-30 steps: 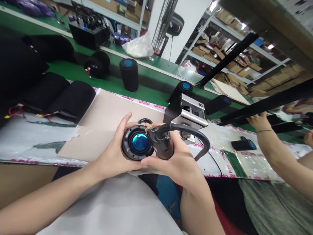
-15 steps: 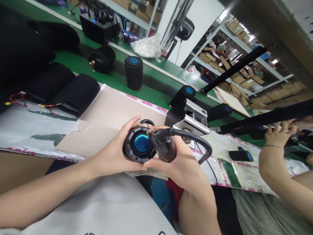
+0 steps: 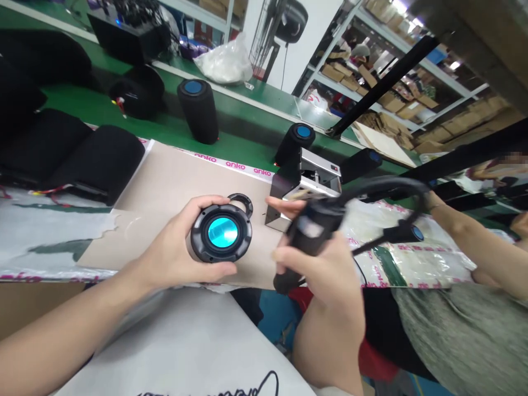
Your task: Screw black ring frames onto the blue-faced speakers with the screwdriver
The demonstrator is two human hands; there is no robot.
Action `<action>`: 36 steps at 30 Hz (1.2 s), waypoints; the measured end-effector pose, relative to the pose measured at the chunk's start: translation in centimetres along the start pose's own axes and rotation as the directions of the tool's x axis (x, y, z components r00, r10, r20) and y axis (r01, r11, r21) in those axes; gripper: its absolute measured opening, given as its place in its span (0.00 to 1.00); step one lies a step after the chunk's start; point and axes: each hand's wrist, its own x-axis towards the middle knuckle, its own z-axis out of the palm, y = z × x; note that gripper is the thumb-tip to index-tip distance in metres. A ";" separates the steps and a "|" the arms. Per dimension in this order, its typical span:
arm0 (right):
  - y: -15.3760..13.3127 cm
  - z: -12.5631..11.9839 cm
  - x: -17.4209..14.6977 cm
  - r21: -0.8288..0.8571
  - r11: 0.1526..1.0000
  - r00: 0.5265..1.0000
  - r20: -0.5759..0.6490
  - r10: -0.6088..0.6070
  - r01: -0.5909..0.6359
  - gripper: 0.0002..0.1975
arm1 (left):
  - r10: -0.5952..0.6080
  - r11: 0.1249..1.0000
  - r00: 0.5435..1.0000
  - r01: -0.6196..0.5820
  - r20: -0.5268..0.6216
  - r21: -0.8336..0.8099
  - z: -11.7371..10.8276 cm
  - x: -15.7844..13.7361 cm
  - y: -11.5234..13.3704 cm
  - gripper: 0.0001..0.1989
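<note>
My left hand [image 3: 175,250] is wrapped round a round black speaker [image 3: 201,250], whose shiny blue end faces up at me. A black ring [image 3: 246,201] lies on the cardboard just behind it. To the right, my right hand [image 3: 319,269] grips a black corded electric screwdriver [image 3: 315,225], blurred by motion and apart from the speaker. Its thick cable [image 3: 396,182] arcs off to the right. Beyond the screwdriver stands a metal-and-black box-shaped device [image 3: 315,175] with an open front.
Black speakers with blue ends [image 3: 198,113] stand along the green bench [image 3: 243,118]. Black fabric-covered cylinders [image 3: 113,159] with red and yellow wires lie at left. A cardboard sheet [image 3: 165,181] covers my work area. A co-worker's arm [image 3: 466,236] reaches in at right.
My right hand has drawn the screwdriver away from the speaker, to the right. My left hand still holds the speaker. The co-worker's arm has lowered, and the view has shifted.
</note>
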 end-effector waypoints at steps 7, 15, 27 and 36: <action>-1.1 -4.0 -2.8 0.155 0.921 0.859 -0.442 -0.258 0.356 0.17 | 0.070 0.982 0.996 -0.078 0.049 0.172 -0.8 0.1 0.6 0.43; 4.5 2.2 -0.7 0.184 0.971 0.978 0.170 0.123 -0.154 0.36 | 0.049 0.968 0.998 -0.055 0.031 0.244 -0.7 -0.3 1.6 0.43; 3.5 -0.2 -0.6 0.250 0.959 0.989 -0.038 0.146 -0.132 0.25 | 0.314 0.949 0.948 -0.311 -0.054 0.061 0.4 0.7 -0.4 0.39; -2.4 -5.9 1.5 0.065 0.775 0.660 -0.571 -0.488 0.629 0.14 | 0.308 0.951 0.948 -0.306 -0.081 0.043 3.7 2.3 -0.7 0.44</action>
